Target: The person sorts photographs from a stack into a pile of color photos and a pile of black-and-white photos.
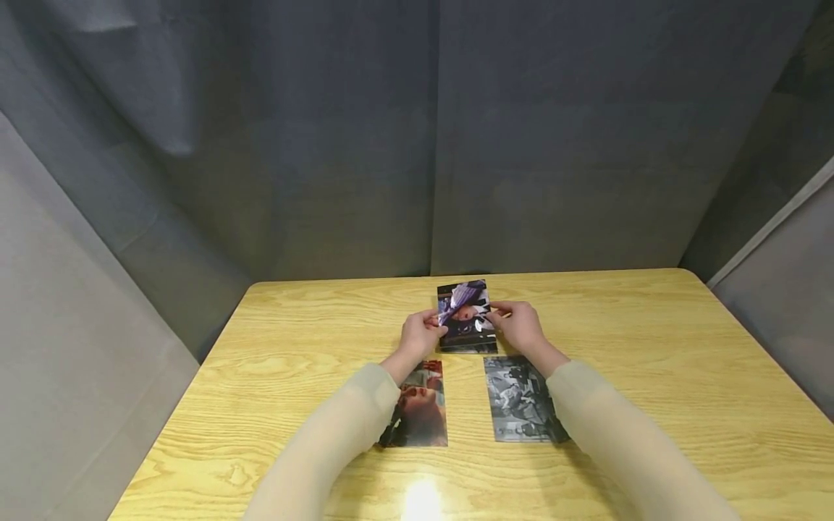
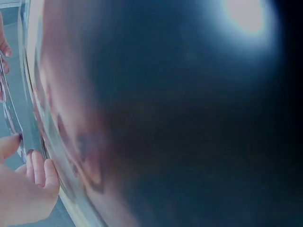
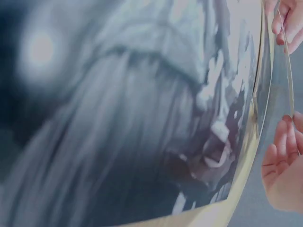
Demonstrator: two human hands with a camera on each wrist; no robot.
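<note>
My left hand (image 1: 422,334) and right hand (image 1: 519,325) pinch opposite edges of one photo (image 1: 465,312) above the desk (image 1: 651,362).

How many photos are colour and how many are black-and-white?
Colour photos: 2 — the held photo, gripped by the left hand and right hand, and the left photo on the table.
Black-and-white photo: 1
Total: 3

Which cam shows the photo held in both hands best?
Head view: the held photo is whole, pinched by left hand and right hand. Both wrist views are filled by blurred close-ups of glossy prints; only a thin edge shows there.
</note>
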